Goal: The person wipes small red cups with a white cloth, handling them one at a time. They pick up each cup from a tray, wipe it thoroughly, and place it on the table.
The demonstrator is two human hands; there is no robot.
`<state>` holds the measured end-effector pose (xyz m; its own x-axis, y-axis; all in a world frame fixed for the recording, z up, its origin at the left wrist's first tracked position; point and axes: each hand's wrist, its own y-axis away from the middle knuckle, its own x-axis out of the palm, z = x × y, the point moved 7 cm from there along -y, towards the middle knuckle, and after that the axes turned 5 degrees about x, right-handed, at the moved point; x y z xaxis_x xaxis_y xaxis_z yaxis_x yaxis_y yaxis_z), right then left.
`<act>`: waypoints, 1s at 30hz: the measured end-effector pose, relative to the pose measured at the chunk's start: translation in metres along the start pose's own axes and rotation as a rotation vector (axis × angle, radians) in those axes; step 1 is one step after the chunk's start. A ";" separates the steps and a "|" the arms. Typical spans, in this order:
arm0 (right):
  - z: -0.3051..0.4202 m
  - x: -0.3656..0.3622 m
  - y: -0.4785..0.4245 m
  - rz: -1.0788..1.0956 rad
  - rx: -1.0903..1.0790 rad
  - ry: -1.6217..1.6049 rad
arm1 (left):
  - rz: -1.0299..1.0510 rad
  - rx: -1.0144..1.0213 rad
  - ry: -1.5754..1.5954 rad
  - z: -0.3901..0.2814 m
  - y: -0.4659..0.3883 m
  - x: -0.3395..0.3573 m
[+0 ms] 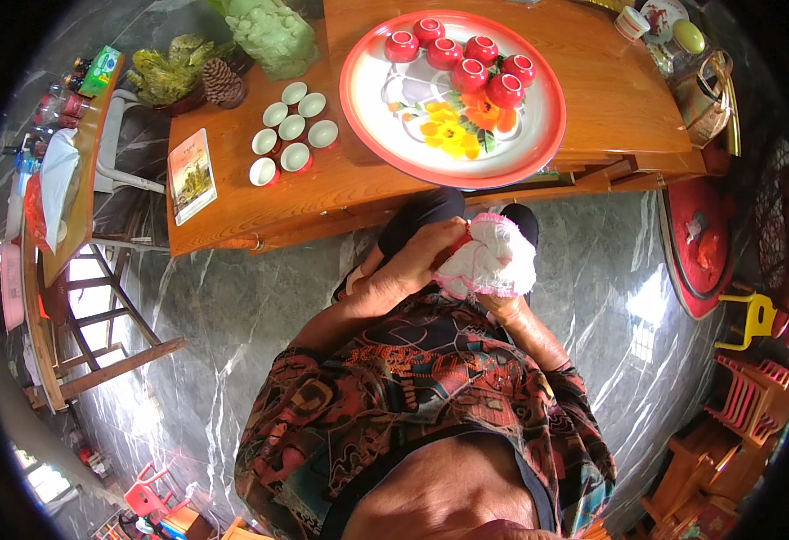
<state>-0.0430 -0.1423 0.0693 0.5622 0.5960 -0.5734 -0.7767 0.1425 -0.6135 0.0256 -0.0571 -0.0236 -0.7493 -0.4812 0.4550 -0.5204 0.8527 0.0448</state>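
My left hand [430, 253] grips a red cup [453, 251] in front of my lap, short of the table. A white cloth with a pink edge [500, 260] lies against the cup and hides most of my right hand [500, 303], which is under it. On the wooden table, several red cups [470, 75] stand upside down on a large round enamel tray [556, 101] with a red rim and painted flowers. Left of the tray, several cups with pale green insides [291, 127] stand upright in a loose group.
A booklet [192, 177] lies near the table's left end, with a pine cone [224, 84] and a green carved ornament [270, 34] behind. A woven bag [705, 101] stands at the right end. A wooden ladder-like frame [114, 310] stands left, a yellow stool [752, 318] right.
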 end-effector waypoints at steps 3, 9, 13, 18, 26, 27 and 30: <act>-0.014 -0.013 -0.010 -0.135 0.400 -0.459 | 0.031 -0.283 0.726 0.003 0.004 0.002; -0.049 0.001 -0.019 0.008 0.706 -0.849 | 0.042 0.230 -0.125 -0.071 0.004 0.002; -0.041 0.047 0.027 0.170 0.884 -1.228 | 0.124 0.583 -0.843 -0.093 0.011 0.021; -0.044 0.042 0.021 0.202 0.571 -0.685 | 0.043 0.586 -1.001 -0.093 0.021 0.029; -0.016 0.029 -0.018 0.306 0.184 0.129 | -0.039 0.318 -0.656 -0.072 0.017 0.009; -0.016 0.031 -0.016 0.330 0.149 0.210 | -0.028 0.213 -0.571 -0.062 0.015 0.003; -0.005 0.024 -0.011 0.268 -0.009 0.148 | 0.035 -0.093 -0.183 -0.043 0.020 -0.003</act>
<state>-0.0196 -0.1329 0.0593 0.3731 0.4894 -0.7882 -0.9009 -0.0118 -0.4338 0.0350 -0.0301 0.0140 -0.8327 -0.4727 0.2885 -0.4591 0.8806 0.1178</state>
